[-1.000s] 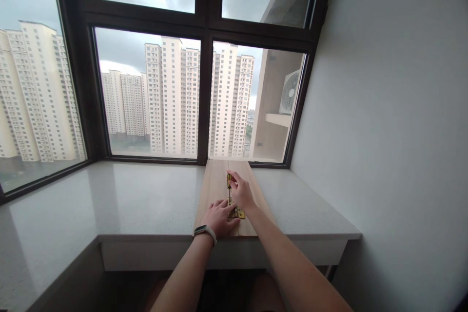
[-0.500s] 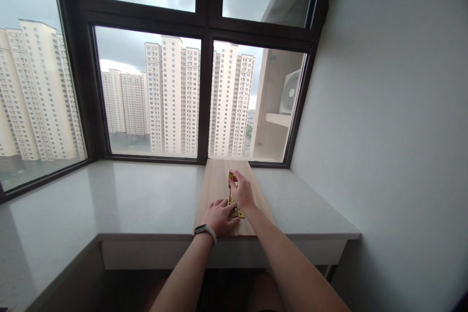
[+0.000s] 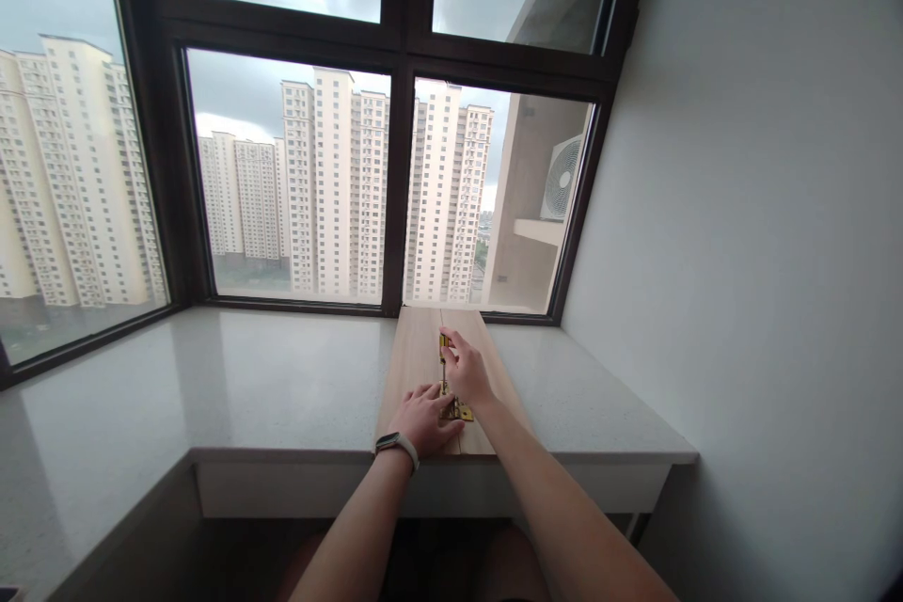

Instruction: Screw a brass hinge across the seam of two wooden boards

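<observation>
My right hand (image 3: 466, 372) is closed around the yellow-and-black handle of a screwdriver (image 3: 444, 348), held upright with its shaft pointing down. The tip meets a brass-coloured hinge (image 3: 465, 413), though the exact contact point is too small to make out. Fingers outstretched, my left hand (image 3: 423, 420) lies flat over part of the hinge and the board beside it, hiding much of the metal. Beneath both are two pale wooden boards (image 3: 413, 348) laid side by side, with a thin seam between them under the hinge.
The boards rest on a white speckled counter (image 3: 296, 386) whose front edge is close to my wrists. A dark-framed window (image 3: 399, 160) rises behind, and a plain wall (image 3: 740, 207) stands to the right. My left wrist wears a band (image 3: 399, 444).
My right fingers have shifted slightly on the screwdriver handle, showing more of it. My left hand stays in place on the hinge. The view has moved very slightly.
</observation>
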`<state>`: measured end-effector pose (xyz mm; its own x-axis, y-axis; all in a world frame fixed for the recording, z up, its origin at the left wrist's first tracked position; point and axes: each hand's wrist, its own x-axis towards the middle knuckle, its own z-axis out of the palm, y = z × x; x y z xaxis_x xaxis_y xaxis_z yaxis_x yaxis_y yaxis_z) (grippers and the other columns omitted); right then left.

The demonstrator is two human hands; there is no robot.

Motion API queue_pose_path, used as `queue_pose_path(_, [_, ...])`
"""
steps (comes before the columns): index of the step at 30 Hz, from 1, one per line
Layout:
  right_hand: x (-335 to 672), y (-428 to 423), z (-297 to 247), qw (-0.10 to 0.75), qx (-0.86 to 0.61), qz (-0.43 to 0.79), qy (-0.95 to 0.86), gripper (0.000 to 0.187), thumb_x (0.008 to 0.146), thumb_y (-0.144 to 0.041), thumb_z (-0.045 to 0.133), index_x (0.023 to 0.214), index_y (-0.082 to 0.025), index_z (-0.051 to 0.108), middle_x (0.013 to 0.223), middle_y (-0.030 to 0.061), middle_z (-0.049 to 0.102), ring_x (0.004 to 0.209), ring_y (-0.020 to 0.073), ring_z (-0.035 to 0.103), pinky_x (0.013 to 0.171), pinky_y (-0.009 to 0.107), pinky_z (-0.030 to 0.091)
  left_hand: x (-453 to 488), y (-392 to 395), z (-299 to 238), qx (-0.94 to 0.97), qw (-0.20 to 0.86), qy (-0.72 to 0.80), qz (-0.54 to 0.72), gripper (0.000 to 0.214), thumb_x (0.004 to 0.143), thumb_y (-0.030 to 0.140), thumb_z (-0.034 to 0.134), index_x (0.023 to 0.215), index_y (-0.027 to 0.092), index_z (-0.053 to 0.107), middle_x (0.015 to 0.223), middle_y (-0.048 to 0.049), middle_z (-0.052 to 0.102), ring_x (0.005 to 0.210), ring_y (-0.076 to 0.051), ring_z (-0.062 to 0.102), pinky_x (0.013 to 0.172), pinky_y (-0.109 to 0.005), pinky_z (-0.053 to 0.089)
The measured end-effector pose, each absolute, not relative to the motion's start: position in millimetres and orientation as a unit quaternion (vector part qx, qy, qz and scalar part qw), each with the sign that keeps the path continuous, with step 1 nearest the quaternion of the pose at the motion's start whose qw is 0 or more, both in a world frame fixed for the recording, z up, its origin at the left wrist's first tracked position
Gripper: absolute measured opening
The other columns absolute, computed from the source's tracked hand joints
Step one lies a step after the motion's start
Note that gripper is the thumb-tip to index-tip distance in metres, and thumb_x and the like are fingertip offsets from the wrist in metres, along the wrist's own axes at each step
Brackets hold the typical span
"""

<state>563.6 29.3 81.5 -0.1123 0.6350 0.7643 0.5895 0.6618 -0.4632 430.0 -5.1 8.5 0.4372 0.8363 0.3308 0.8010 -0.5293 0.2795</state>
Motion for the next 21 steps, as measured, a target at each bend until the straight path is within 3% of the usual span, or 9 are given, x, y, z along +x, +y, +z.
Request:
queue_pose_path(4, [564.0, 27.5, 83.7, 0.523, -0.411, 0.057, -0.744, 0.038, 0.096, -0.021, 0.047, 0.131, -0.030, 0.060, 0.114, 0.0021, 0.073, 0.091, 0.0178, 0.071, 0.084, 0.031, 0.057, 429.2, -3.7, 7.1, 0.846, 0.042, 0.484, 0.220, 0.061, 0.087, 0.073, 0.048, 0.137, 0.039, 0.057, 0.150, -0.0028, 0.050, 0.140, -0.033, 0.040, 0.111, -0.052, 0.034])
queue_pose_path(10, [564.9, 27.5, 85.9, 0.538, -0.423, 0.049, -0.728, 0.036, 0.096, -0.020, 0.047, 0.127, -0.029, 0.062, 0.118, 0.0032, 0.072, 0.101, 0.0192, 0.070, 0.089, 0.032, 0.056, 428.6, -4.0, 7.9, 0.846, 0.045, 0.485, 0.216, 0.064, 0.087, 0.074, 0.046, 0.140, 0.039, 0.054, 0.152, -0.0035, 0.048, 0.141, -0.033, 0.039, 0.112, -0.053, 0.033])
queue_pose_path(21, [564.9, 28.4, 81.7, 0.516, -0.487, -0.060, -0.703, 0.026, 0.096, -0.028, 0.052, 0.120, -0.024, 0.062, 0.105, 0.0064, 0.071, 0.092, 0.0202, 0.068, 0.084, 0.031, 0.053, 429.6, -5.5, 9.6, 0.847, 0.039, 0.487, 0.211, 0.063, 0.087, 0.073, 0.048, 0.140, 0.040, 0.054, 0.151, -0.0033, 0.049, 0.140, -0.032, 0.040, 0.111, -0.051, 0.034])
